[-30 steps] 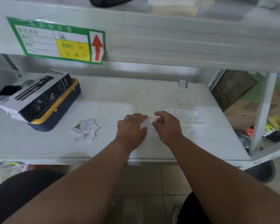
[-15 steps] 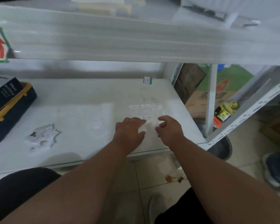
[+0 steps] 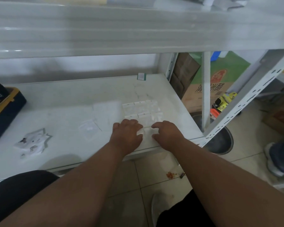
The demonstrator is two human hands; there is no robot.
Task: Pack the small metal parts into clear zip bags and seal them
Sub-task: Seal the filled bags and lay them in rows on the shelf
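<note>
1. My left hand and right hand lie palm-down, both pinching a clear zip bag flat on the white shelf.
2. Just beyond my fingertips sit rows of filled bags.
3. Well left of my left hand, small metal parts rest on torn paper.
</note>
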